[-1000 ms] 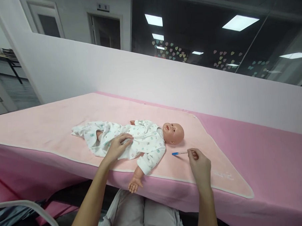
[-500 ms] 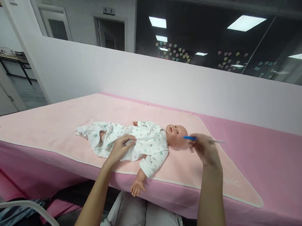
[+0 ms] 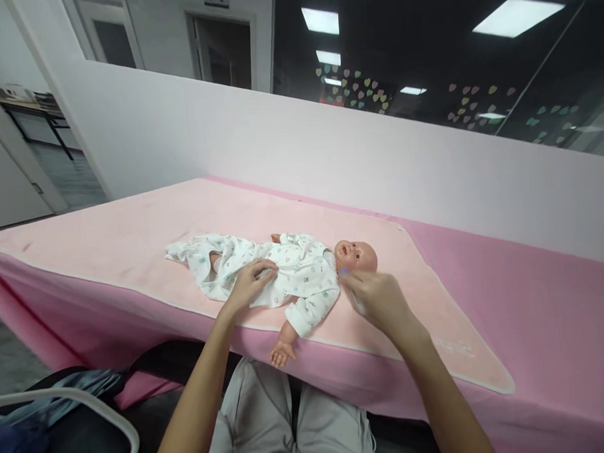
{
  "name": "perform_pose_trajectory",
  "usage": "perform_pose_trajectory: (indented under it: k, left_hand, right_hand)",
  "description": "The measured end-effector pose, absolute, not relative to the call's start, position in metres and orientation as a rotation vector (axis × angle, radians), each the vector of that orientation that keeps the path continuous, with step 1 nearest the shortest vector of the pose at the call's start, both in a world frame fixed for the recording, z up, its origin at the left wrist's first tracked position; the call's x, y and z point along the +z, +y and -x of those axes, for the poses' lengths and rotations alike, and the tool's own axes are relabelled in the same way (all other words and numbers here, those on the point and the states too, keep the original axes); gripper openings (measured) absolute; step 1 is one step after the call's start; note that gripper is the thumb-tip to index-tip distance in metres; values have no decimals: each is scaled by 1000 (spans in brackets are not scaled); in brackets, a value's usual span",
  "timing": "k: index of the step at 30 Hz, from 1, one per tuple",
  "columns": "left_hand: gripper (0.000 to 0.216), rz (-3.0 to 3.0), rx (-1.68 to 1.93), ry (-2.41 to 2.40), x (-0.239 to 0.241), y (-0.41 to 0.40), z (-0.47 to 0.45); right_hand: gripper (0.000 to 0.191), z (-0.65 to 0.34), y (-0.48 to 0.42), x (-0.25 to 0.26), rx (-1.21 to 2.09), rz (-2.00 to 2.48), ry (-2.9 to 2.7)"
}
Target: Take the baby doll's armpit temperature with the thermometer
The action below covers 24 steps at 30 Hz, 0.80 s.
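A baby doll [image 3: 304, 273] in a white printed romper lies on its back on a pale pink blanket [image 3: 132, 240], head to the right. One doll arm hangs over the table's front edge. My left hand [image 3: 248, 284] rests flat on the doll's belly, fingers spread. My right hand [image 3: 375, 300] is closed in a pinch beside the doll's neck and chin. A blue-tipped thin stick [image 3: 345, 273] shows faintly at its fingertips, blurred by motion.
The blanket lies on a long table with a darker pink cover [image 3: 535, 290], backed by a low white partition [image 3: 328, 145]. A chair's white armrest [image 3: 79, 403] and a dark bag sit at lower left. My grey-trousered knees [image 3: 291, 427] are under the table edge.
My right hand lifted the blue-tipped stick off the blanket, swung it up past the doll's head, then brought it in to the doll's neck. My left hand stayed on the belly.
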<state>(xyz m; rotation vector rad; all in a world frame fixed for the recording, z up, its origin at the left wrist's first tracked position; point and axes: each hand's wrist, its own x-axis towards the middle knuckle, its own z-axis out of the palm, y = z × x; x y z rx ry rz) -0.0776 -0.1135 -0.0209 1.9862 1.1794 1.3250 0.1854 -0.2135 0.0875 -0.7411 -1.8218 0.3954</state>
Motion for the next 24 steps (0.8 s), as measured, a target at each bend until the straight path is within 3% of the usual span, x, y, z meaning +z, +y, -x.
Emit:
perform_pose_trajectory:
  k: [3,10,24]
  left_hand:
    - [21,-1977,1323,1194,-19,-115,76]
    - [21,-1986,1266,1207,-18,-115,76]
    - [21,-1991,1255,1193,-17,-115,76]
  right_hand:
    - [21,-190,-212,78,280,1050,-1718]
    - [24,-219,-210,14,65,1569,-1809]
    - [35,-248,-194,-61,-137,1533,-1986]
